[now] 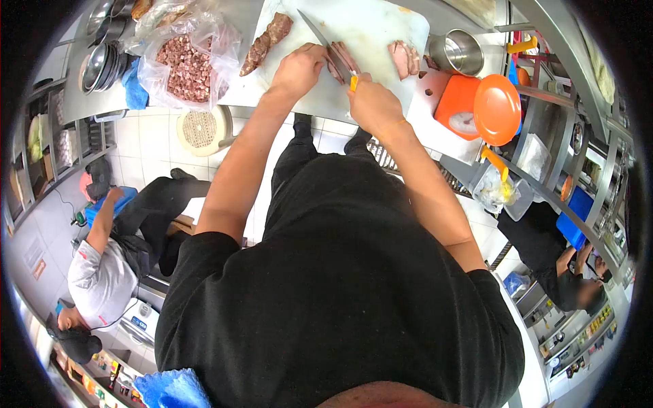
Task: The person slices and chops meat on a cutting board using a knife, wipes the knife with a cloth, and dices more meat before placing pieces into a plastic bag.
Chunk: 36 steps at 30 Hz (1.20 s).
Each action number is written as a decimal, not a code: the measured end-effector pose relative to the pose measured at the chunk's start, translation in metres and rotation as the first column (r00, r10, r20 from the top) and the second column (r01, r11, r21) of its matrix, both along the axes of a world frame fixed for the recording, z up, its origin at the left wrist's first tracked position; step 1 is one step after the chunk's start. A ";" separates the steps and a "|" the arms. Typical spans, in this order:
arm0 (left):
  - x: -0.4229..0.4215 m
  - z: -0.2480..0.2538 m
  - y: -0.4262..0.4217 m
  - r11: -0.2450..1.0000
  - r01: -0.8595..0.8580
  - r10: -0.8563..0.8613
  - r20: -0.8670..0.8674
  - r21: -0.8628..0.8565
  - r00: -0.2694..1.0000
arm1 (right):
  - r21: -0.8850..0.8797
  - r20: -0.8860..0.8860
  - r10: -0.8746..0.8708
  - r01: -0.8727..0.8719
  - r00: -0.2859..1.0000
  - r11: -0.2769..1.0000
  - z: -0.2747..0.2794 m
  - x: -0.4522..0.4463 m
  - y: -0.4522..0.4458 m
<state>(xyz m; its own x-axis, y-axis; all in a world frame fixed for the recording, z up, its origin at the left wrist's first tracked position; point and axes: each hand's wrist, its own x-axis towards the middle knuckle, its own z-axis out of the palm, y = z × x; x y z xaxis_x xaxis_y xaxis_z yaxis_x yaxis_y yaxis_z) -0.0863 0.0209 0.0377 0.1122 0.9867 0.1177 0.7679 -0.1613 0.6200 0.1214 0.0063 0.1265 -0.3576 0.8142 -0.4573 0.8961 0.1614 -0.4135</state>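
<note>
My right hand (377, 105) grips a kitchen knife (325, 39) by its yellow handle, with the blade pointing away and to the left. Under the blade lies a piece of cooked meat (349, 56), cut into strips, on a white cutting board (371, 27). My left hand (299, 69) has its fingers curled against the left side of that meat, close to the blade; the fingertips are partly hidden. A longer uncut piece of meat (267, 44) rests at the board's left, and sliced meat (404, 59) lies toward its right edge.
Diced meat (183, 71) fills a clear plastic bag at left, beside a blue cloth (135, 85) and stacked bowls (103, 66). On the right stand a metal pot (457, 52) and an orange container (454, 102) with an orange lid (497, 110). Two other people are nearby, one each side.
</note>
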 end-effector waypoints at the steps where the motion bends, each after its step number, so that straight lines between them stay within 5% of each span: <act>1: -0.001 -0.002 -0.002 1.000 0.002 -0.002 0.008 -0.002 1.000 | 0.009 0.003 -0.003 0.003 1.000 1.000 0.003 0.005 -0.008; 26: 0.009 -0.005 -0.008 0.995 -0.042 0.041 0.021 0.091 0.999 | -0.001 0.083 -0.041 0.041 0.996 0.999 -0.029 0.008 -0.037; 36: 0.009 -0.001 0.002 0.997 0.015 -0.009 -0.094 0.070 0.996 | 0.055 -0.062 -0.037 0.040 0.997 0.998 -0.041 0.013 -0.017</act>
<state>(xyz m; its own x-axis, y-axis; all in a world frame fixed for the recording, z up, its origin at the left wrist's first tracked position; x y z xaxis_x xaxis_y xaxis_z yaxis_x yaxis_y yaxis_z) -0.0773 0.0229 0.0369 0.1379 0.9749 0.1751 0.8198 -0.2115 0.5321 0.1342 -0.0104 0.0855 -0.3515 0.8517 -0.3887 0.8753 0.1517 -0.4591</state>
